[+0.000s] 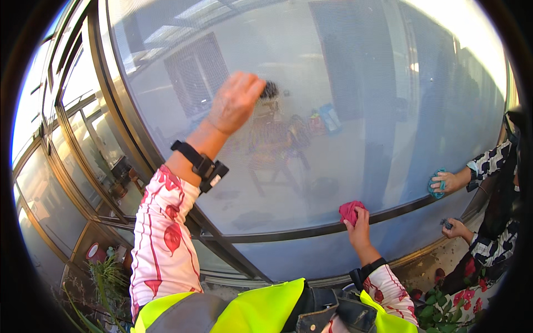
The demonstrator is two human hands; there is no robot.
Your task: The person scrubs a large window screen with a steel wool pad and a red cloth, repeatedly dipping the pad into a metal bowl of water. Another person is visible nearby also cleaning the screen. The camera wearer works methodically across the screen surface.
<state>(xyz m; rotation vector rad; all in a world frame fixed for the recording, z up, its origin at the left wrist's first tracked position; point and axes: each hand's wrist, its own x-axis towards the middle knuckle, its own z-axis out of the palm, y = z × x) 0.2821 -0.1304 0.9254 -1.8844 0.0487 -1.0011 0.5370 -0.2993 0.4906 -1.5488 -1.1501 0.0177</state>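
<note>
Before me stands a large window pane (258, 166) with a fine mesh pattern, set in a dark metal frame. My left hand (236, 100) is raised against its upper part, knuckles towards me, with a blurred dark item (270, 89) at the fingertips; whether the hand holds it cannot be told. Lower down to the right, my right hand (358, 224) grips a crumpled pink-red cloth (353, 211) by the frame's bottom rail (333, 228). Both wrists bear black straps with small devices.
At the right a co-worker's hand (452, 182) presses a teal cloth (436, 183) on the pane; their other hand (457, 229) holds a dark grey cloth (449, 223). Potted plants (104, 270) stand lower left, a red-flowered plant (441, 306) lower right. Metal-framed windows (46, 187) line the left.
</note>
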